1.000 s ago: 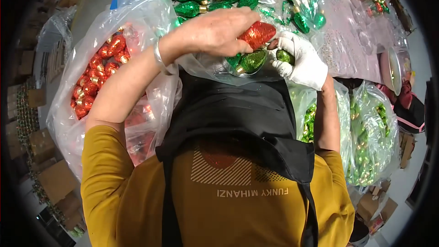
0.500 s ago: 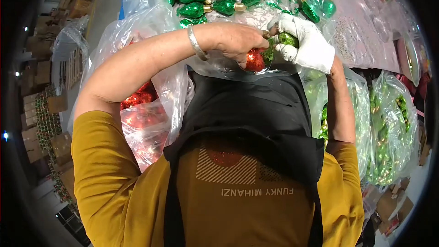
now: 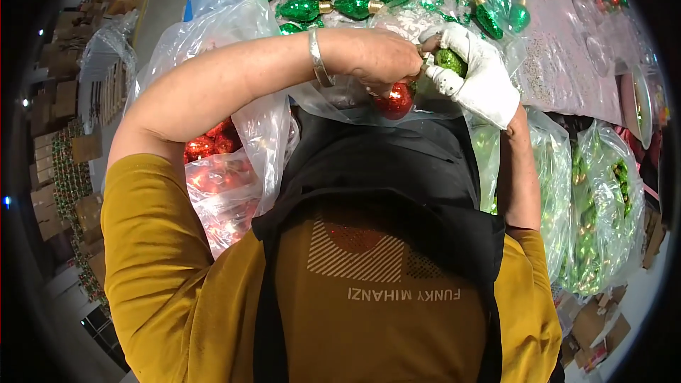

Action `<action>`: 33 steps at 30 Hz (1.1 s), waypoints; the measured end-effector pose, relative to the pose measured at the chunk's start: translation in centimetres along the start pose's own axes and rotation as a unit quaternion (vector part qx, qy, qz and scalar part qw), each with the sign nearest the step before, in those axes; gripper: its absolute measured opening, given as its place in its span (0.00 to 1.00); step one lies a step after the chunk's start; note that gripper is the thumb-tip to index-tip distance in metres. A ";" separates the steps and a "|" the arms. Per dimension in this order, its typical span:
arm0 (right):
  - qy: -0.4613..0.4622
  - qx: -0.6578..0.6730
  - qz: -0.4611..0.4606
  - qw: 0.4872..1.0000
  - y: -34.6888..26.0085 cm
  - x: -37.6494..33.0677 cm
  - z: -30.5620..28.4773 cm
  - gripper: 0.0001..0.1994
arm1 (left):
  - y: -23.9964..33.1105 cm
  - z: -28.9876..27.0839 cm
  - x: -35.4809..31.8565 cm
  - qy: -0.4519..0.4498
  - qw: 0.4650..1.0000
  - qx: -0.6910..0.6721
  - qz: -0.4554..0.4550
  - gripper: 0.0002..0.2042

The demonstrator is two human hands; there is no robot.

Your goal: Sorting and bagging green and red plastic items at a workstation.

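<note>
My bare left hand, a silver bangle at its wrist, is closed with its fingertips curled in. Just below those fingers hangs a red glitter bulb ornament, its top hidden by the hand. Opposite, my right hand wears a white glove and grips a light green glitter ornament between thumb and fingers. The fingertips of both hands meet at the ornaments' upper ends; what they pinch there is too small to make out. Beyond them lie several dark green glitter bulb ornaments with gold caps.
Clear plastic bags flank me: one with red ornaments at left, others with light green ornaments at right. A pinkish cloth covers the table's right side. Cardboard boxes are stacked on the far left.
My left hand has shifted slightly right, up against the gloved fingers. Green between the hands, visible before, is now mostly covered. The red ornament hangs lower below my left fingers.
</note>
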State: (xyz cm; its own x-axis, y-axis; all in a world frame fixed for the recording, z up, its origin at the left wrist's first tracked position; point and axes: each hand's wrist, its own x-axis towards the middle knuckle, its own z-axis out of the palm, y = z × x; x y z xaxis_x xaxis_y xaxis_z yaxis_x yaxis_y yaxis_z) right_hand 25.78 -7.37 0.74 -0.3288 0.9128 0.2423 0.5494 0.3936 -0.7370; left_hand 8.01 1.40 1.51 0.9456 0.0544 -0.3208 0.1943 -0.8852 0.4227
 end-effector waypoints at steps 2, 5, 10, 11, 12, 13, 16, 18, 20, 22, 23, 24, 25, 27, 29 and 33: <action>0.006 0.012 0.002 1.000 -0.2 -0.2 0.1 0.12 | 0.6 -1.1 0.0 -0.083 0.994 0.050 -0.043 0.10; -0.018 0.012 0.019 1.000 -1.3 -0.1 0.0 0.12 | 0.2 -0.5 -0.7 -0.120 0.988 0.082 -0.053 0.09; -0.061 -0.020 0.036 0.997 -1.4 0.4 0.0 0.13 | 0.7 -0.3 -0.4 -0.169 0.973 0.129 -0.094 0.08; -0.055 -0.029 0.028 0.998 -1.2 0.6 0.0 0.13 | 0.8 -0.5 -0.2 -0.198 0.961 0.145 -0.126 0.08; -0.055 -0.029 0.031 0.998 -1.1 0.5 0.0 0.13 | 0.9 -1.2 -0.5 -0.199 0.961 0.144 -0.124 0.08; -0.049 -0.022 0.043 0.998 -1.0 0.5 -0.2 0.12 | 0.9 -2.2 -1.0 -0.161 0.974 0.100 -0.127 0.08; -0.033 -0.004 0.069 0.997 -1.0 0.5 0.3 0.12 | -0.1 -2.5 -1.8 -0.089 0.987 0.011 -0.133 0.08; -0.015 -0.015 0.024 0.999 -1.2 1.0 0.8 0.12 | -1.9 1.4 -1.2 0.004 0.999 0.031 -0.005 0.08; -0.007 -0.018 -0.002 1.000 -1.0 1.1 0.9 0.12 | -1.4 1.4 -1.1 0.049 0.996 0.042 0.056 0.08; 0.015 -0.019 0.030 0.999 -0.8 0.8 0.8 0.11 | -0.3 0.6 -0.3 0.018 0.999 0.049 -0.003 0.08; 0.027 -0.020 0.047 0.998 -1.0 0.9 0.8 0.10 | 0.1 0.2 -0.1 0.002 0.998 0.052 -0.031 0.09; 0.028 -0.019 0.046 0.998 -1.2 1.0 0.6 0.10 | -0.1 0.2 0.1 0.002 0.998 0.053 -0.032 0.09; 0.048 0.087 0.093 0.991 -1.5 1.1 0.3 0.11 | -0.4 0.2 0.3 -0.039 0.997 0.052 -0.048 0.09; 0.086 0.292 0.184 0.935 -2.5 1.5 -0.4 0.13 | -0.6 0.1 0.7 -0.118 0.989 0.048 -0.079 0.10; 0.118 0.384 0.183 0.897 -3.4 2.0 0.2 0.14 | -0.7 -0.1 0.1 -0.113 0.990 0.021 -0.079 0.09; 0.154 0.575 0.185 0.782 -3.5 2.6 1.8 0.16 | -1.9 1.5 -2.3 -0.086 0.994 -0.044 -0.055 0.08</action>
State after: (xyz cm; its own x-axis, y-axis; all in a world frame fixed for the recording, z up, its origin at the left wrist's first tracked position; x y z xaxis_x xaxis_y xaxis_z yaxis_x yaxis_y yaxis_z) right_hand 21.61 -6.53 2.81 -0.0128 0.9936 -0.1122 -0.5495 -0.1007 -0.8294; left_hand 5.13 2.26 0.20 0.8605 0.0621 -0.5057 0.3231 -0.8339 0.4474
